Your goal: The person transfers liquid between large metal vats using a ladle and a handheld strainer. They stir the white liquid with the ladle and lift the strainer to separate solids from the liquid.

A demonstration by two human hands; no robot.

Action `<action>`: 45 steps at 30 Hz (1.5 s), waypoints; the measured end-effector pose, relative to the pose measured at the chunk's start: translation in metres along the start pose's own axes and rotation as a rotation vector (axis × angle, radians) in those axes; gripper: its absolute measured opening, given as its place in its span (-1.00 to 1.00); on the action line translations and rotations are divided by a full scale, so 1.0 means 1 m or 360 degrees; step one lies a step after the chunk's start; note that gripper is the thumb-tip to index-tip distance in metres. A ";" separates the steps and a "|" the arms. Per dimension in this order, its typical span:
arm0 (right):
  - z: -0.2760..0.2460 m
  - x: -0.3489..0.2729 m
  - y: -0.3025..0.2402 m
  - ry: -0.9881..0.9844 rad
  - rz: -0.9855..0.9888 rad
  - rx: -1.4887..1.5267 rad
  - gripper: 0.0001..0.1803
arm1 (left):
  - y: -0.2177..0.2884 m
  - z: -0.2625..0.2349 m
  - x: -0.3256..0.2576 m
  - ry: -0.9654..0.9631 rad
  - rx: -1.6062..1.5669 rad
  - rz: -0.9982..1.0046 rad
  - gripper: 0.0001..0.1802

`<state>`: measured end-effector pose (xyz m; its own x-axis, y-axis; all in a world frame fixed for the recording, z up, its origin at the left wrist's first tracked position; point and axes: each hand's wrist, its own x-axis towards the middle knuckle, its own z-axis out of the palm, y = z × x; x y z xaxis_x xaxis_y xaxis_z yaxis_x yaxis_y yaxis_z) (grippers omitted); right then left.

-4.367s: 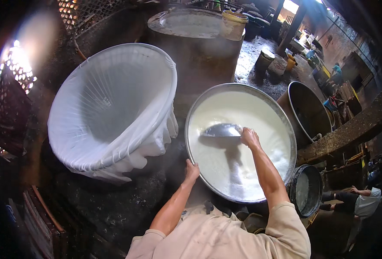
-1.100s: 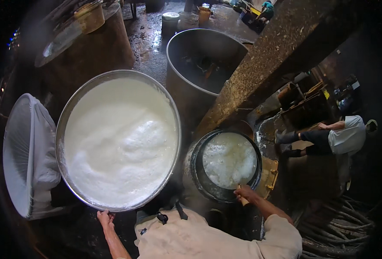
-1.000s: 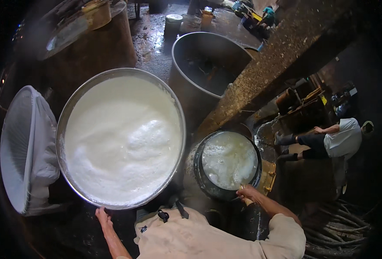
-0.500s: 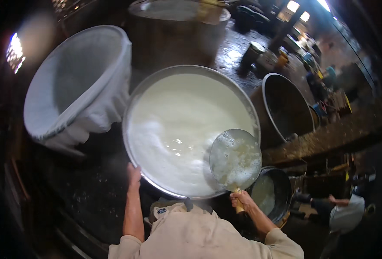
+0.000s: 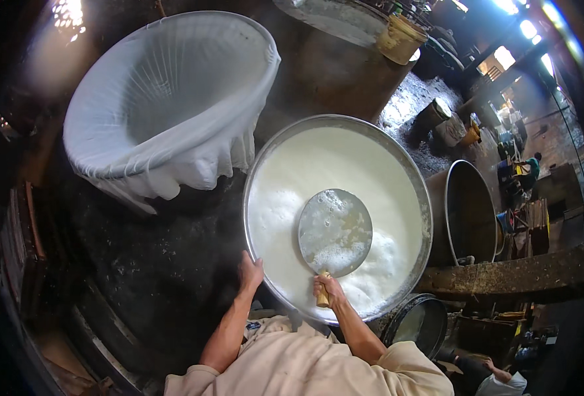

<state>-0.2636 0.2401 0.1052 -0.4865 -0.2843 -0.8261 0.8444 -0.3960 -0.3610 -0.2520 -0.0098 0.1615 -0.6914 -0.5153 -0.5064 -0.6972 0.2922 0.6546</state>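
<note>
A wide metal basin (image 5: 259,165) full of white foamy liquid (image 5: 318,165) stands in front of me. My right hand (image 5: 328,288) grips the short wooden handle of a round metal ladle (image 5: 335,232), which sits over the liquid with foam on its bowl. My left hand (image 5: 249,270) rests on the basin's near rim, fingers closed over the edge. To the upper left stands a big vat lined with white straining cloth (image 5: 166,105), its cloth draped over the rim.
A dark empty metal pot (image 5: 471,211) stands right of the basin. A smaller pot (image 5: 418,323) sits low at my right. A brick ledge (image 5: 523,274) runs at the right. Another large vat (image 5: 331,20) and a yellowish bucket (image 5: 401,38) stand behind. People work far right.
My view has swung back left from the small pot. The ladle has moved from the basin's right rim to its middle, and my left hand has shifted along the near rim.
</note>
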 end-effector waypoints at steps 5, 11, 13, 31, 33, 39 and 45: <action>-0.004 -0.003 -0.002 0.0199 0.0042 -0.0151 -0.92 | -0.019 0.006 0.009 0.0105 -0.0012 0.0114 -0.54; -0.076 -0.036 -0.018 0.0697 -0.0327 -0.0335 -0.92 | -0.024 0.012 0.014 0.0066 -0.0035 0.0137 -0.50; -0.096 -0.056 -0.030 0.0920 -0.0557 -0.0495 -0.84 | -0.048 0.021 0.029 0.0154 -0.0103 0.0219 -0.51; -0.415 -0.328 0.027 0.2660 -0.0314 -0.1402 -0.67 | -0.060 0.081 -0.069 0.0223 -0.0266 0.0019 -0.54; -0.490 -0.287 0.045 0.2607 -0.0311 -0.0221 -0.61 | -0.053 0.093 -0.084 0.0190 -0.0366 -0.0128 -0.50; -0.592 -0.147 0.153 0.2570 -0.0132 -0.0754 -0.63 | -0.059 0.100 -0.058 -0.0018 -0.0236 -0.0338 -0.68; -0.576 -0.012 0.196 0.0904 0.0446 0.1332 -0.89 | -0.051 0.097 -0.066 -0.0024 -0.0053 -0.0470 -0.80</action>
<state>0.0365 0.6691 -0.2050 0.0623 -0.0936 -0.9937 0.3803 -0.9182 0.1103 -0.1893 0.0871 0.1069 -0.4622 -0.5622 -0.6858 -0.8623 0.1046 0.4954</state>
